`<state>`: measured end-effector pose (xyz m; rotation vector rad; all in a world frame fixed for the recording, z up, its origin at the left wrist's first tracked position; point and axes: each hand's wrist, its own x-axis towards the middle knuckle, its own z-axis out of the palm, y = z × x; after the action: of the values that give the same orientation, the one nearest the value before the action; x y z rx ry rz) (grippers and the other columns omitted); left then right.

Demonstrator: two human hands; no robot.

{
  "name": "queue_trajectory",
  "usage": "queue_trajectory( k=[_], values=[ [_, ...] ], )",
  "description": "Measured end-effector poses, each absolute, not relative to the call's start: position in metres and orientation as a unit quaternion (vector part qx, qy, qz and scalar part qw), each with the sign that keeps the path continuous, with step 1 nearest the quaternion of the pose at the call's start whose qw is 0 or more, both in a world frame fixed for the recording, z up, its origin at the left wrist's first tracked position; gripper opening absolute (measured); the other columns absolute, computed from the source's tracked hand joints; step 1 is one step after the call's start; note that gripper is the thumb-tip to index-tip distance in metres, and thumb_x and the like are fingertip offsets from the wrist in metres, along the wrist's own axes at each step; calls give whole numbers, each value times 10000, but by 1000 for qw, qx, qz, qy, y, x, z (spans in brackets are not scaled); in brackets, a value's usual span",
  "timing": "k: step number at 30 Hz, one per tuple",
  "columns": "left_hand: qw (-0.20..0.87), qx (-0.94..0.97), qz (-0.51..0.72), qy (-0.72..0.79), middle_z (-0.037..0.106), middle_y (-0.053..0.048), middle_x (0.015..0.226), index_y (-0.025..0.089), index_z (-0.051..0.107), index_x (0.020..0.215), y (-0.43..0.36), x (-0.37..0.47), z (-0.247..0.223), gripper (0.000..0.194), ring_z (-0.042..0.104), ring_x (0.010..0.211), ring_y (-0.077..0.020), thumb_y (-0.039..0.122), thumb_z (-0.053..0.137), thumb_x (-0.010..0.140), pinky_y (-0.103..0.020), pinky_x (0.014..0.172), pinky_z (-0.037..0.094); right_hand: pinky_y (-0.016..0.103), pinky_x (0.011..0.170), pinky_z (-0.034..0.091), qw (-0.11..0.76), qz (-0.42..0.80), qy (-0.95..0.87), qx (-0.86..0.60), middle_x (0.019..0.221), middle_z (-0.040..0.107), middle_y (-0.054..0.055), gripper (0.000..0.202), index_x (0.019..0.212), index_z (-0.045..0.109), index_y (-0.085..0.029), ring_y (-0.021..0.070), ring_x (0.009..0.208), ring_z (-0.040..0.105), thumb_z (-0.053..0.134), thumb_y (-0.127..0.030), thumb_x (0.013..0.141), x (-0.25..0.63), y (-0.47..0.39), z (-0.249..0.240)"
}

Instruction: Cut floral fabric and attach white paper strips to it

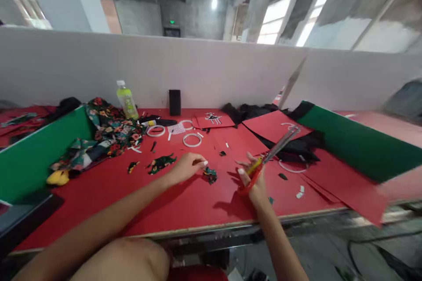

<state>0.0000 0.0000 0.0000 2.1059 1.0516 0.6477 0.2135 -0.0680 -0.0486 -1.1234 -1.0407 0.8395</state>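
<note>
The left hand [186, 167] rests on the red surface [184, 204], its fingers drawn together with the fingertips pointing to a small scrap of flowered cloth [210, 174] that lies just beside them; I cannot tell if the fingertips touch the scrap. The right hand [252, 180] is closed around the red and yellow handles of the scissors [272, 153], and the long blades point up and away to the right, lifted above the surface. The blades look together, but they are a little blurred.

More dark cloth scraps [161, 163] lie to the left of the left hand. Further back there are white rings [192, 140] and a red card with a small white and black figure [213, 118]. A pile of flowered fabric [107, 134] is at the left, near a green panel [36, 151], and a bottle with a green label [126, 100] stands behind it. A black box [174, 102] stands against the white wall. At the right, sheets of red paper [275, 125] lie over black cloth [298, 147], beside another green panel [359, 145]
</note>
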Motion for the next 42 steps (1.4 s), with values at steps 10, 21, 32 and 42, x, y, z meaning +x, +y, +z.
queue_trajectory(
  k=[10, 21, 32, 42],
  values=[
    [257, 885, 201, 331, 645, -67, 928, 155, 662, 958, -16, 6, -9, 209, 600, 844, -169, 269, 610, 790, -258, 764, 439, 401, 695, 590, 640, 371, -469, -482, 1092, 492, 60, 598, 1201, 366, -305, 229, 1025, 551, 690, -418, 711, 211, -71, -46],
    [263, 876, 202, 349, 685, -65, 837, 157, 696, 857, -13, 10, -21, 189, 610, 793, -168, 175, 509, 844, -256, 727, 426, 365, 661, 584, 637, 288, -504, -507, 1300, 395, 106, 541, 1102, 427, -270, 218, 996, 554, 694, -466, 673, 209, -70, -40],
    [532, 656, 346, 408, 700, -62, 782, 119, 660, 783, -7, -1, -13, 114, 633, 734, -151, 193, 656, 697, -281, 744, 480, 448, 856, 503, 618, 283, -505, -532, 1047, 588, 90, 593, 1129, 506, -217, 244, 1003, 567, 725, -445, 628, 215, -70, -36],
    [585, 533, 364, 491, 650, -25, 731, 127, 657, 880, -54, -89, -13, 349, 633, 684, -149, 262, 763, 577, -272, 655, 508, 360, 750, 533, 546, 357, -479, -587, 882, 692, 89, 518, 985, 663, -183, 257, 826, 647, 803, -317, 505, 207, -115, -27]
  ],
)
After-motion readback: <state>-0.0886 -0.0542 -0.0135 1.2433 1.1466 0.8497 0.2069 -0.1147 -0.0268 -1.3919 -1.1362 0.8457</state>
